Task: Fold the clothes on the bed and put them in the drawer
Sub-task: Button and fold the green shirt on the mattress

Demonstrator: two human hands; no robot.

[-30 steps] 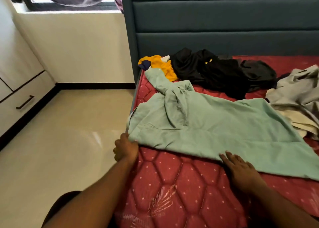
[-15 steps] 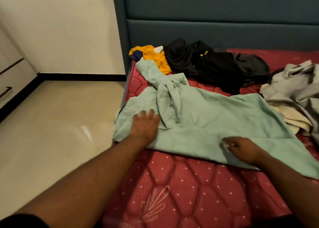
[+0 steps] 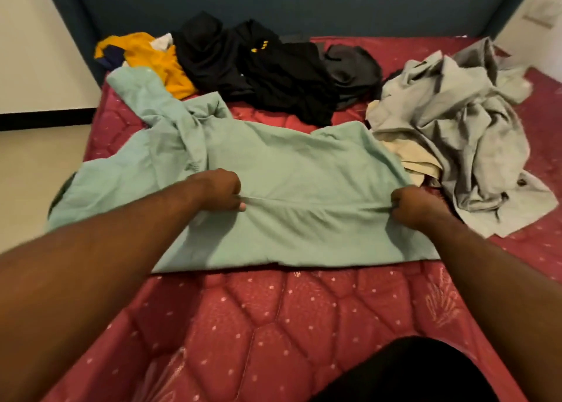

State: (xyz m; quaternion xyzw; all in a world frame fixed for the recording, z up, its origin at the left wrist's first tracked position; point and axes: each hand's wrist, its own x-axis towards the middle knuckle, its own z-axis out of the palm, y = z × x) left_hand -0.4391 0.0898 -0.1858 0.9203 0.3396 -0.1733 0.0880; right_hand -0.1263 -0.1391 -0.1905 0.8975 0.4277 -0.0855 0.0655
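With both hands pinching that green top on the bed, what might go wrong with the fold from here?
1. Both hands, left and right, pinch the green top mid-body, so lifting may fold it crooked; its far left part is still bunched.
2. Its right edge overlies the cream cloth beside the grey pile; a pull might drag those along.
3. Its left side hangs over the red mattress edge and could slide toward the floor.

A teal padded headboard (image 3: 289, 3) spans the top of the view. Below it lies a red quilted mattress (image 3: 273, 325) (dotted white, stitched in hexagons). Left of the headboard stand a cream wall (image 3: 36, 52) with black skirting (image 3: 45, 117) and a pale glossy floor (image 3: 33, 164).
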